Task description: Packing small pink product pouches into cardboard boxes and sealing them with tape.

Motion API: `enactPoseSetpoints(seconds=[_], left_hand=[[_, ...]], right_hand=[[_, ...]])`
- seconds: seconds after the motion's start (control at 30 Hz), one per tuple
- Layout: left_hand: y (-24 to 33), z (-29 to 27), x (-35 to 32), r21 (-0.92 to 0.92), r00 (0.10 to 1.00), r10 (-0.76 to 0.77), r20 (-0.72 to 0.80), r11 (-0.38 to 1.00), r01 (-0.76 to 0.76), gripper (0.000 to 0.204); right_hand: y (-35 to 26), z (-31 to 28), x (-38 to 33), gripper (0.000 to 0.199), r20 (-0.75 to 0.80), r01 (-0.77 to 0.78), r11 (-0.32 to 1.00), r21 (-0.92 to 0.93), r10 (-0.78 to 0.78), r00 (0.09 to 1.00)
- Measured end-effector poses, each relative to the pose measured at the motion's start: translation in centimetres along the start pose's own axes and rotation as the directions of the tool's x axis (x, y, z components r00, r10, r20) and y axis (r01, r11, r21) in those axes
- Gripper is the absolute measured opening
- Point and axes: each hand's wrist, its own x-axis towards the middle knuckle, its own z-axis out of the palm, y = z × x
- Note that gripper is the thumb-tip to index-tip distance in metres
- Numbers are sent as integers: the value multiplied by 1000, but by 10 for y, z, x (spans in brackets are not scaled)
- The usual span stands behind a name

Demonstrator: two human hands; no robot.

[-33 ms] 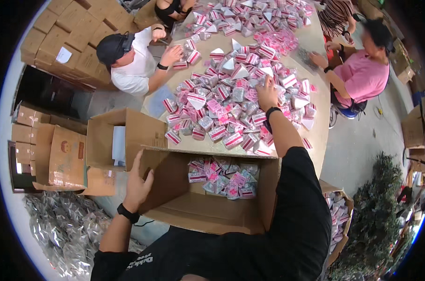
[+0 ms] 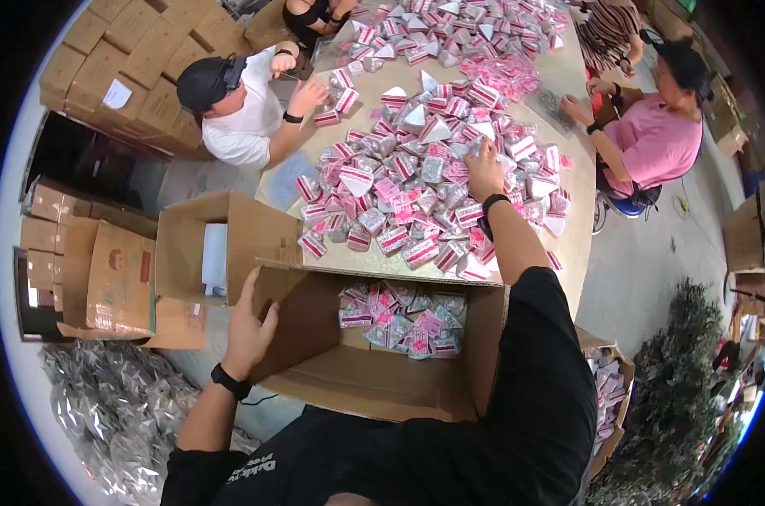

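At the far left lie stacked cartons [image 2: 79, 253] and, below them, a heap of clear bags [image 2: 121, 413]; just right of the cartons an open box [image 2: 222, 244] stands beside the table. Next comes the left hand [image 2: 249, 331], fingers curled over the left flap of the big box [image 2: 382, 371], gripping its edge and holding the box against the table edge. Inside the box, toward its far wall, a small layer of pink packets [image 2: 399, 320] already lies; most of the floor is bare cardboard. Further right, the right hand [image 2: 484, 169] is stretched out over the pile [image 2: 425, 169] of pink and silver packets on the table [image 2: 581, 219], palm down and fingers spread on the packets; whether it has closed on any cannot be told from here. Two other people sit at the table, one in white at the left edge, one in pink at the right, each busy with packets of their own. To do the sweep well, I would judge the box should stay tight under the table rim, so nothing drops into the gap, and the hand should rake a modest bunch rather than a wide one that spills past the flaps.
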Motion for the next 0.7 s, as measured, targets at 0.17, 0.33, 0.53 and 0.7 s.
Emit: enactPoseSetpoints(seconds=[0.17,0.33,0.53,0.7], left_hand=[[-11,4,4,17,996,92,-12,996,-92,67],[-26,10,-1,-13,984,174,-41,985,-174,67],[-24,12,-10,-140,976,217,-6,966,-216,69],[-16,20,-15,-265,952,299,59,924,-274,75]], right_hand=[[24,-52,7,37,146,-125,951,284,86,986],[22,-147,-1,43,41,-10,938,346,-5,999],[11,-268,-24,46,-121,55,909,413,-5,993],[-14,-407,-82,47,-322,225,840,494,-64,945]])
